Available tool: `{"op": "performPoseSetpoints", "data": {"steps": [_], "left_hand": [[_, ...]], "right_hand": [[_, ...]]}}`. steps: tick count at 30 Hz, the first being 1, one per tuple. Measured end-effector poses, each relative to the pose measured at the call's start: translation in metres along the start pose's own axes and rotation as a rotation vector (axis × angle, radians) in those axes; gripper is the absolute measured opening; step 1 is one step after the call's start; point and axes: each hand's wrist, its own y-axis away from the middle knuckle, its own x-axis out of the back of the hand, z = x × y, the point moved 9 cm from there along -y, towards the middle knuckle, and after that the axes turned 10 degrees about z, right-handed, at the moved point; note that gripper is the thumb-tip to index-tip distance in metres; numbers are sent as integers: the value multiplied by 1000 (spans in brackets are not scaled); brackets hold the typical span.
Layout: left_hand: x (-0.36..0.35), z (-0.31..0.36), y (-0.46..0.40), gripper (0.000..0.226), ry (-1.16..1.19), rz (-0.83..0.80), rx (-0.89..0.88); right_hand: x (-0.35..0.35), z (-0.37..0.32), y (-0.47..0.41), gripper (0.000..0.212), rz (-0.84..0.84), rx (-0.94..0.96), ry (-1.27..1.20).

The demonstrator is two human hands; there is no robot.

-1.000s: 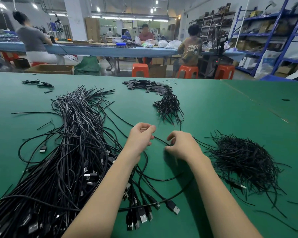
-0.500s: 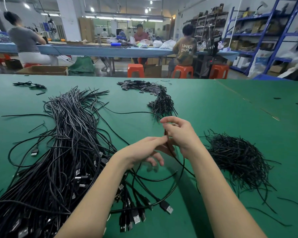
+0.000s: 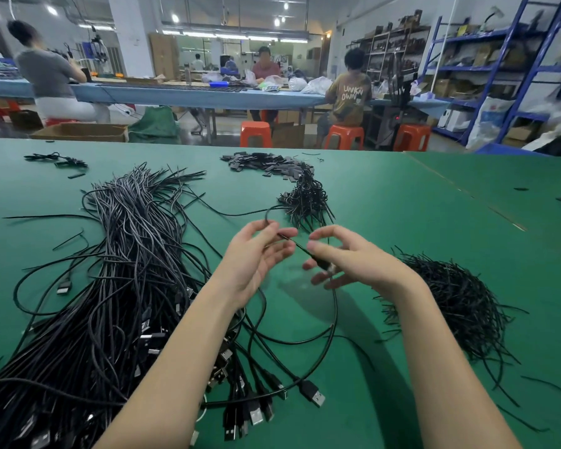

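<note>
1. Head view: the step in hand looks like gathering one cable [image 3: 300, 249] from the cable heap [image 3: 117, 286]. Next, I judge, it needs looping and a tie from the tie pile [image 3: 460, 306]
2. Head view: the left hand [image 3: 256, 257] pinches the cable lightly, its other fingers relaxed. The right hand [image 3: 353, 257] grips it with curled lower fingers, thumb and forefinger apart. The cable spans between them above the green table [image 3: 402, 222]
</note>
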Motion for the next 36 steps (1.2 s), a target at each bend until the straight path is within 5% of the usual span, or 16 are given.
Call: {"op": "performPoseSetpoints", "data": {"steps": [3, 5, 7, 9, 13, 21, 23, 26, 30, 36], "left_hand": [[10, 0, -3, 21, 114, 108, 39], [20, -2, -1, 40, -254, 225, -27], [20, 15, 5, 52, -807, 308, -295], [-7, 27, 13, 39, -1007, 133, -541], [-52, -2, 28, 25, -759, -381, -259], [-29, 6, 18, 42, -531, -157, -152], [-27, 9, 17, 42, -494, -134, -153], [-30, 21, 16, 41, -254, -139, -140], [-38, 32, 20, 40, 186, -233, 3], [-40, 49, 28, 44, 367, -335, 67]], "right_hand": [[1, -13, 2, 17, 22, 101, -56], [16, -23, 1, 7, 184, 167, -110], [26, -32, 1, 4, 269, 218, -77], [28, -38, 1, 3, 276, 264, -64], [22, -44, 2, 5, 220, 325, -169], [6, -19, -11, 69, 108, 109, -413], [5, -15, -13, 65, 121, 102, -474], [10, -3, -17, 52, 240, 85, -250], [-25, -3, -10, 24, -79, 155, -60], [-47, -2, 6, 19, -307, 243, 131]]}}
